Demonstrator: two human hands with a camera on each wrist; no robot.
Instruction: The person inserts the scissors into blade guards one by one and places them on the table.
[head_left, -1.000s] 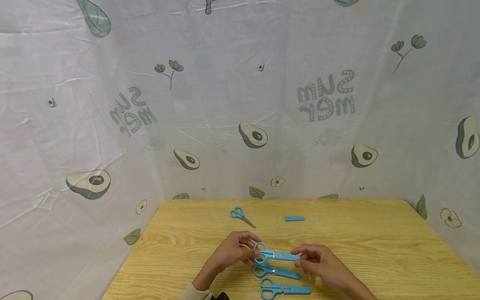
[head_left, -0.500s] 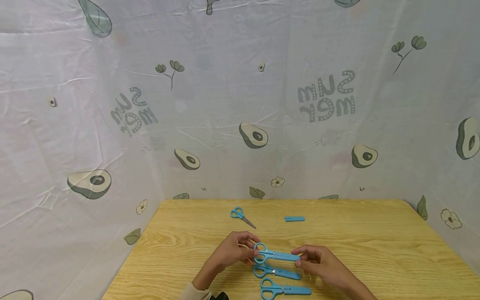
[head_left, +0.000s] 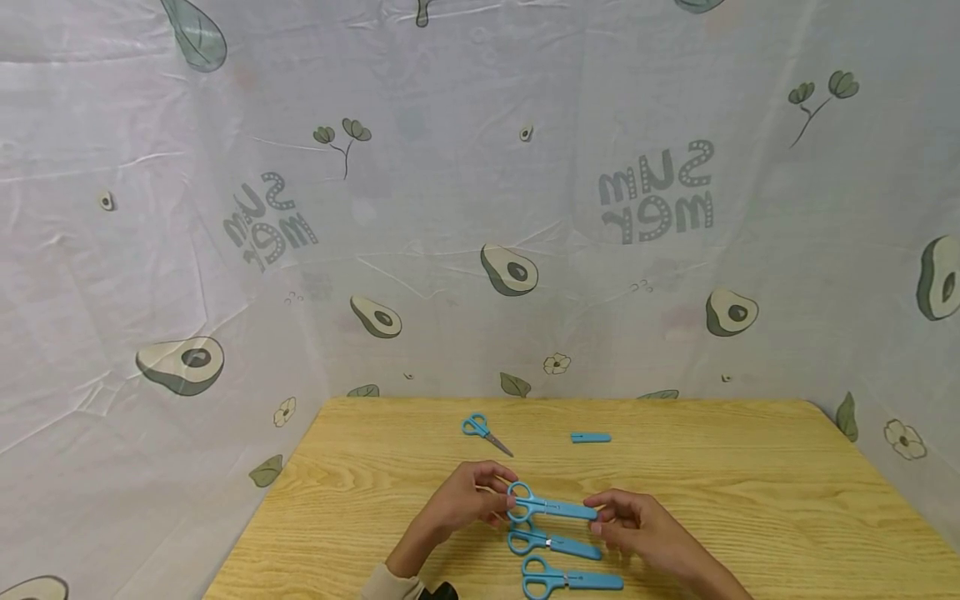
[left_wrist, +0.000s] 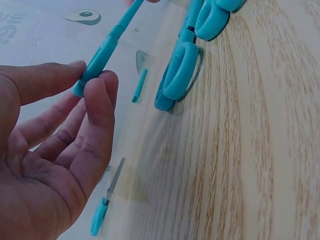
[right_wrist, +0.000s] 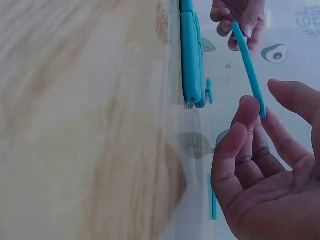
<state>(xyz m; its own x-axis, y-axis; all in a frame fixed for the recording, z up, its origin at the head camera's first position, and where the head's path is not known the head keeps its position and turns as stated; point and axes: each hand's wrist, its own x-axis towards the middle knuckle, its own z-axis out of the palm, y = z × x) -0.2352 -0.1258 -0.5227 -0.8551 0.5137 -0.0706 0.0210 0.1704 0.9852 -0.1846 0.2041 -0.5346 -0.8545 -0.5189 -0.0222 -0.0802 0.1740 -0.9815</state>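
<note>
Scissors with pale blue handles and a matching sheath over the blades (head_left: 567, 509) are held level above the table. My left hand (head_left: 471, 500) pinches one handle loop between thumb and fingertips, plain in the left wrist view. At the sheath's far end is my right hand (head_left: 639, 527); in the right wrist view its fingertips touch the sheath tip (right_wrist: 262, 111) while the thumb stands apart from it. Just below, two more sheathed scissors, one upper (head_left: 573, 547) and one lower (head_left: 594, 581), lie on the table side by side.
Farther back on the wooden table (head_left: 720, 467) lie unsheathed scissors (head_left: 487, 437), blades pointing right and toward me. A loose blue sheath (head_left: 594, 437) lies to their right. A printed sheet (head_left: 435, 200) hangs behind and beside the table.
The held scissors have shifted very slightly up and to the left, with both hands nearly still. The things on the table have stayed in place.
</note>
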